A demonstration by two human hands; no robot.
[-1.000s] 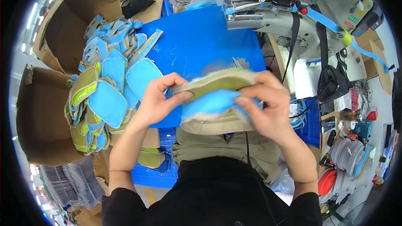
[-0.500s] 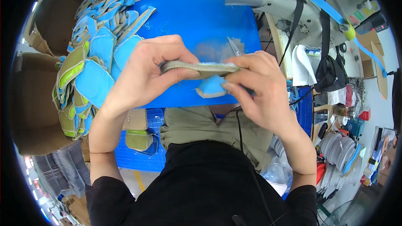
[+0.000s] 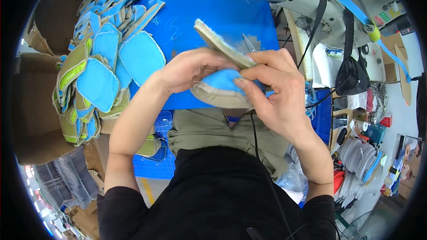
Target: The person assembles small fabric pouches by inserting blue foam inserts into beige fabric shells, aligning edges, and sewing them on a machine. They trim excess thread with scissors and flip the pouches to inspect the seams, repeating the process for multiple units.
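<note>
In front of me, above the near edge of the blue tabletop (image 3: 187,100), a sewn khaki-and-blue fabric piece (image 3: 218,94) is held up with its blue lining toward me. One khaki side with a fuzzy edge stands up and away from the rest. My right hand (image 3: 278,86) pinches the piece at its right end, thumb on the blue lining. My left hand (image 3: 191,69) is curled around its left part, fingertips partly hidden in the fold. Behind the piece, pointed metal scissors or snips (image 3: 249,43) lie on the tabletop, partly covered.
A pile of khaki, blue and lime-edged fabric panels (image 3: 98,84) lies to the left, with narrow fabric strips (image 3: 104,15) behind it. Cardboard boxes (image 3: 38,106) stand farther left. A sewing machine (image 3: 298,4) is at the back right, with blue tape (image 3: 351,11) running past it.
The folded piece has been turned and spread, with more blue lining showing and one side swung upward. My left hand has moved right and down, closer to my right hand.
</note>
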